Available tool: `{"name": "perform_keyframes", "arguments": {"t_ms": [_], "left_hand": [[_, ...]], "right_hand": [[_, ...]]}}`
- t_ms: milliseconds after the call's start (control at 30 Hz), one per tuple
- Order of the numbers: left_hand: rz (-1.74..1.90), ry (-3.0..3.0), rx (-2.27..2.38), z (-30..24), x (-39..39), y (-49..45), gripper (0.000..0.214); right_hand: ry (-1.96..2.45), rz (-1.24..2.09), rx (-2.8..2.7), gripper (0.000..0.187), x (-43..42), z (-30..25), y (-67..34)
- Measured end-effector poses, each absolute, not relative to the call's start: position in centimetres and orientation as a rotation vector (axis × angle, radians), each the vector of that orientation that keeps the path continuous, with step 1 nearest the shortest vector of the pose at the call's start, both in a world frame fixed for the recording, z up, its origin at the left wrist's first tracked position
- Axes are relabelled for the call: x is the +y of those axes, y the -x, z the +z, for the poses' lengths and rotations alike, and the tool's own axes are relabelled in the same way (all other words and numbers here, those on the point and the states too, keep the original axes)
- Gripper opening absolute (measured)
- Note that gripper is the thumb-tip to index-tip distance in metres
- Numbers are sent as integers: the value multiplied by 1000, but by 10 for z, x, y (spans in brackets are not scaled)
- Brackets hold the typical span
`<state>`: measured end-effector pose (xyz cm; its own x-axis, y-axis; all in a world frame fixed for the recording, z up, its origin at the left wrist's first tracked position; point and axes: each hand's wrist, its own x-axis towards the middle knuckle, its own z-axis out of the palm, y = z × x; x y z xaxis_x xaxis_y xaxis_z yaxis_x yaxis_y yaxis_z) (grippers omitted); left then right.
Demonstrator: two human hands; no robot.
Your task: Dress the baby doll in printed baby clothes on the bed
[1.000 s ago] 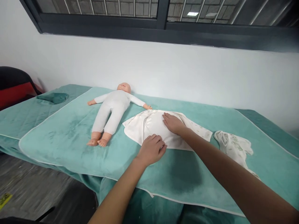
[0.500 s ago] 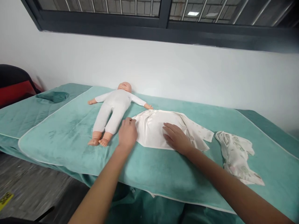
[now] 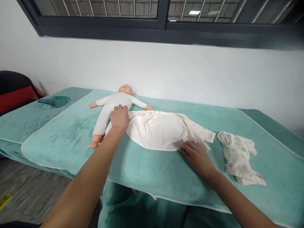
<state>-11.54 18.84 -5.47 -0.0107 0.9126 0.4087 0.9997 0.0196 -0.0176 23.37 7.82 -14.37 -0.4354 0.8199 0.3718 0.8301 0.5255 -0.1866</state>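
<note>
A white baby top (image 3: 159,129) with small printed patterns lies spread open on the green cover, its inner side facing up. My left hand (image 3: 120,117) is closed on the top's left part, pulling it out over the doll's leg. My right hand (image 3: 196,156) lies with its fingers flat on the lower right hem. Behind my left hand a baby doll (image 3: 116,101) in a white body suit lies on its back, arms spread; one of its legs is partly hidden by my hand and the cloth.
A second patterned baby garment (image 3: 239,158) lies bunched at the right. The green padded cover (image 3: 152,171) drapes over the table's front edge. A white wall (image 3: 190,72) with a dark-framed window rises behind. A red and black chair (image 3: 16,91) stands at the far left.
My left hand has moved left and away from me, drawing the top's left part out toward the doll. My right hand has slid down and right to the hem.
</note>
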Motion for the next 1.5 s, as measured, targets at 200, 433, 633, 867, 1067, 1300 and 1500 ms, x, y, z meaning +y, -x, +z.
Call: {"name": "perform_keyframes", "arguments": {"t_ms": [200, 433, 633, 867, 1067, 1300, 1500], "left_hand": [[-396, 2407, -1694, -87, 143, 88, 40], [-613, 2611, -1527, -134, 89, 81, 54], [-605, 2432, -1595, -136, 89, 78, 25], [-654, 2296, -1650, -141, 83, 80, 21], [-764, 2321, -1578, -143, 82, 84, 26], [-761, 2307, -1604, -142, 83, 83, 26], [-706, 2281, -1610, -140, 83, 80, 24]], "right_hand": [[1337, 1, -2364, 23, 78, -144, -234], [1314, 15, -2473, 28, 78, -137, -239], [1316, 97, -2363, 30, 107, -122, -187], [1562, 43, -2364, 61, 194, -142, -138], [1614, 7, -2434, 68, 180, -156, -139], [1410, 412, -1979, 46, 142, -145, -211], [1968, -55, -1290, 45, 142, -152, -339]]}}
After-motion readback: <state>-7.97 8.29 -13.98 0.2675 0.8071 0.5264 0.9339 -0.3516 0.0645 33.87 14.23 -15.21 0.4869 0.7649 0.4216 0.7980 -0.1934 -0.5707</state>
